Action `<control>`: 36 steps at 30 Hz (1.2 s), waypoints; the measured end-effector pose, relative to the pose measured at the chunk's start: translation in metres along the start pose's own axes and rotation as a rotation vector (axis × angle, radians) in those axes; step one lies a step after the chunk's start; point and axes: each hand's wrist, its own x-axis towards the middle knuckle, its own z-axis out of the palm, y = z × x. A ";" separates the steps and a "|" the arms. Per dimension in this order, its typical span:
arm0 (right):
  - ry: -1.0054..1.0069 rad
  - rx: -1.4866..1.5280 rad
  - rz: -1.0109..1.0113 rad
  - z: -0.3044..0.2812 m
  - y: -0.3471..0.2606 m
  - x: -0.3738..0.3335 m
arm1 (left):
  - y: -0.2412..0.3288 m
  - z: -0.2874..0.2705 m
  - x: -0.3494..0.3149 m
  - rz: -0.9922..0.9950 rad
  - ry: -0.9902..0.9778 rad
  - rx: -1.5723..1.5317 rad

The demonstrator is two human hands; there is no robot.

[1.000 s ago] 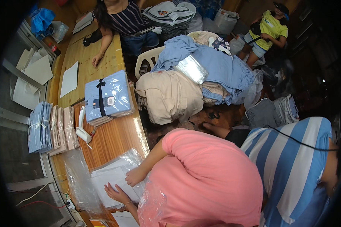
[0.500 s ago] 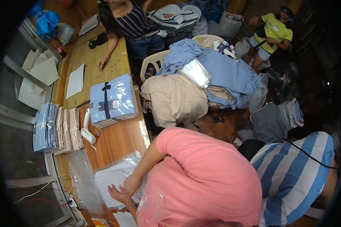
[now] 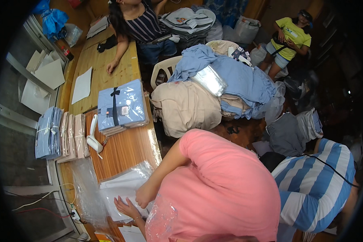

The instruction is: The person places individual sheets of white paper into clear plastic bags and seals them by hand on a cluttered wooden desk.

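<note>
Worktop [image 3: 125, 149] is crowded. The heap of clothes [image 3: 213, 92] on the right could slump. At the near end, a white folded packet [image 3: 121, 187] in a slippery clear bag [image 3: 88, 189], pressed by a co-worker's hands [image 3: 144, 196], may slide. Own hands are out of view, so the state of the fingers cannot be told.

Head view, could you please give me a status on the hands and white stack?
Left hand flat on white stack. Right hand curled, resting on it too. Clear bag loose around stack. Nothing over the hands.
</note>
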 end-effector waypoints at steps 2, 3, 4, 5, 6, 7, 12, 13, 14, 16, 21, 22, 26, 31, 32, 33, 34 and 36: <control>0.005 0.050 0.029 0.002 -0.011 -0.004 | 0.000 -0.002 -0.001 0.005 0.006 0.014; 0.006 0.076 0.042 0.004 -0.015 -0.007 | 0.000 -0.002 -0.001 0.005 0.009 0.022; -0.019 0.071 0.077 0.007 -0.018 -0.010 | 0.001 -0.005 0.000 0.010 -0.013 0.022; -0.045 0.067 0.111 0.010 -0.020 -0.015 | 0.005 -0.006 0.006 0.014 -0.036 0.022; -0.070 0.062 0.146 0.011 -0.020 -0.017 | 0.004 -0.008 0.010 0.017 -0.058 0.021; -0.039 0.058 0.161 0.011 -0.021 -0.017 | -0.003 -0.008 0.012 0.024 -0.042 0.027; 0.090 0.017 0.116 0.004 -0.013 -0.005 | -0.021 -0.007 0.019 0.055 -0.022 -0.007; 0.079 0.022 0.132 0.004 -0.012 -0.008 | -0.021 -0.008 0.019 0.052 -0.033 -0.009; 0.069 0.028 0.148 0.005 -0.012 -0.014 | -0.021 -0.009 0.019 0.049 -0.043 -0.011; 0.052 0.007 0.140 0.004 -0.015 -0.024 | -0.022 -0.011 0.019 0.052 -0.048 -0.017; 0.019 -0.026 0.092 0.003 -0.020 -0.039 | -0.013 -0.016 0.018 0.005 -0.064 -0.016; 0.012 0.003 0.104 0.003 -0.020 -0.037 | -0.018 -0.021 0.022 -0.019 -0.128 -0.089; 0.031 0.080 0.177 0.012 -0.013 -0.037 | 0.029 -0.066 0.045 0.112 -0.102 -0.057; 0.088 0.225 0.344 0.012 -0.014 -0.031 | 0.087 -0.088 -0.017 -0.115 -0.448 -0.602; 0.110 0.275 0.378 0.013 -0.016 -0.027 | 0.088 -0.081 -0.035 -0.201 -0.569 -0.654; 0.130 0.326 0.409 0.014 -0.017 -0.023 | 0.089 -0.074 -0.053 -0.249 -0.551 -0.628; 0.155 0.327 0.413 0.015 -0.018 -0.021 | 0.091 -0.065 -0.068 -0.292 -0.544 -0.600; 0.198 0.331 0.417 0.016 -0.016 -0.022 | 0.095 -0.063 -0.082 -0.376 -0.546 -0.545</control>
